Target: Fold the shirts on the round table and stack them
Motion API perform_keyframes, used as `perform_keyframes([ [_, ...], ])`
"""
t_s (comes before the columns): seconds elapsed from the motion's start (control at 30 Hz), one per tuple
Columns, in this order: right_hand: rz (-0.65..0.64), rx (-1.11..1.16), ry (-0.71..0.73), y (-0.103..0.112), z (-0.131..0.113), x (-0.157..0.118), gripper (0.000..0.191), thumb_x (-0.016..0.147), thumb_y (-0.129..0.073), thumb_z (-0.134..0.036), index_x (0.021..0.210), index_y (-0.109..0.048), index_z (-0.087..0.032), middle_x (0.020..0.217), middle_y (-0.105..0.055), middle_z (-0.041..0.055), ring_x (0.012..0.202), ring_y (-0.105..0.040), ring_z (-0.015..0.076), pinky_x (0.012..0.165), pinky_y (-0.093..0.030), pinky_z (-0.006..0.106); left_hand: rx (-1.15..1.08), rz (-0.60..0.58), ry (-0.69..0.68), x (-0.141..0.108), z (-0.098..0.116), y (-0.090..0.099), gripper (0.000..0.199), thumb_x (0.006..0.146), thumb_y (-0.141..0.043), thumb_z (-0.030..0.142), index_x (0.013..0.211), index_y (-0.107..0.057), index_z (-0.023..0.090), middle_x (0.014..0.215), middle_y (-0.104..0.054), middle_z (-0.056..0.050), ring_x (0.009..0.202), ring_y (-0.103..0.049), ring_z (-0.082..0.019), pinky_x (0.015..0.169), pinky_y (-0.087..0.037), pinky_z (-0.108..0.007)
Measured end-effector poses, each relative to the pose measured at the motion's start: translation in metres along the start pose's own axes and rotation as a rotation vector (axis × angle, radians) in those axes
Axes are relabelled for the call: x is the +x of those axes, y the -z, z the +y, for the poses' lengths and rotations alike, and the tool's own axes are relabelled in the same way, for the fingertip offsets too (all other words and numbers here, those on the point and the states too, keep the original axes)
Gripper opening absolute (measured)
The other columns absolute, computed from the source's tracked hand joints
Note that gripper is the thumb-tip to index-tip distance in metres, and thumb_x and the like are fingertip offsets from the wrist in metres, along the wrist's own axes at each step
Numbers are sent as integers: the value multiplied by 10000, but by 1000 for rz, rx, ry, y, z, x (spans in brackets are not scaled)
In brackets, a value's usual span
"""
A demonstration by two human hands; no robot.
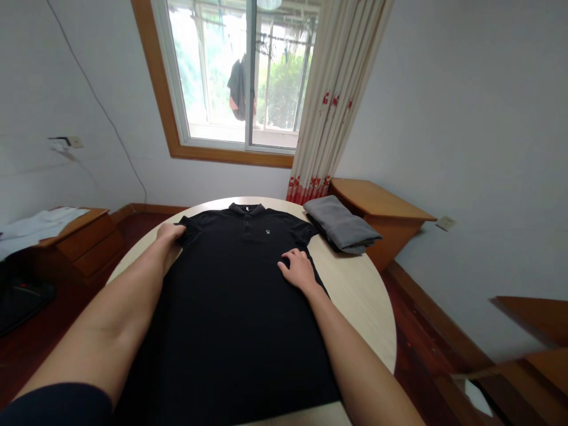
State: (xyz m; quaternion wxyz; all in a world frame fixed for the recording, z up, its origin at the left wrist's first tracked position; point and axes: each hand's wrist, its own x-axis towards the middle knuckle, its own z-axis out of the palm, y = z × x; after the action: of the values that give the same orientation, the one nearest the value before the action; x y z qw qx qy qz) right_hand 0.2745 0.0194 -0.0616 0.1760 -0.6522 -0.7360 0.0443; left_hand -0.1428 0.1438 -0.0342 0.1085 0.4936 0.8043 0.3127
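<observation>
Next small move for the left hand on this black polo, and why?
I'd probably draw the left sleeve outward and lay it flat: the left hand grips that sleeve's end, while the opposite sleeve of the black polo lies spread beside the folded gray cloth. The right hand is at the polo's other side; whether it presses down isn't clear.

The person's left arm [106, 319] enters from eight o'clock, bare below the elbow, and reaches out to the left hand [171, 234] near nine o'clock, its fingers closed. The right forearm [350, 343] comes up from five o'clock; the right hand [300, 270] sits palm down near six, fingers loosely bent, thumb apart, pointing toward ten.
</observation>
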Motion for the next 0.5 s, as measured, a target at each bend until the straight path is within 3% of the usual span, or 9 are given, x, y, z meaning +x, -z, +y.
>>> perform_keyframes([
  [0.07, -5, 8, 0, 1, 0, 0, 343, 952, -594, -396, 1205, -710, -197, 1272, -629, 104, 1165, -540, 280, 960, -447, 365, 39, 14, -11, -3, 13, 0, 329, 769, -605, 300, 1013, -699, 100, 1055, -739, -199, 987, -696, -360, 810, -534, -412],
  [0.17, -14, 22, 4, 4, 0, -1, 343, 948, -604, -391, 1209, -709, -195, 1270, -629, 101, 1160, -543, 278, 967, -446, 362, 10, 37, -248, -10, 34, -5, 391, 840, -571, 336, 1154, -661, 121, 1277, -688, -153, 1149, -645, -288, 967, -493, -353],
  [0.23, -20, 32, 9, 5, -1, -2, 341, 945, -611, -388, 1206, -710, -193, 1262, -631, 99, 1152, -546, 274, 973, -445, 361, 35, -30, -373, -14, 44, -14, 407, 911, -506, 430, 1179, -664, 169, 1350, -661, -102, 1210, -618, -258, 1018, -465, -328],
  [0.37, -20, 43, 11, 7, -1, -2, 335, 945, -616, -378, 1205, -711, -189, 1259, -632, 101, 1151, -548, 273, 977, -446, 361, 249, -192, -437, -19, 54, -41, 612, 1014, -214, 503, 1252, -664, 163, 1374, -645, -137, 1257, -599, -298, 1047, -453, -398],
  [0.5, -26, 61, 25, 8, 0, -3, 338, 944, -620, -373, 1210, -708, -183, 1267, -631, 101, 1156, -550, 275, 1003, -440, 365, 358, -241, -483, -12, 57, -69, 611, 993, -321, 488, 1435, -560, 142, 1608, -397, -126, 1472, -376, -304, 1193, -298, -441],
])
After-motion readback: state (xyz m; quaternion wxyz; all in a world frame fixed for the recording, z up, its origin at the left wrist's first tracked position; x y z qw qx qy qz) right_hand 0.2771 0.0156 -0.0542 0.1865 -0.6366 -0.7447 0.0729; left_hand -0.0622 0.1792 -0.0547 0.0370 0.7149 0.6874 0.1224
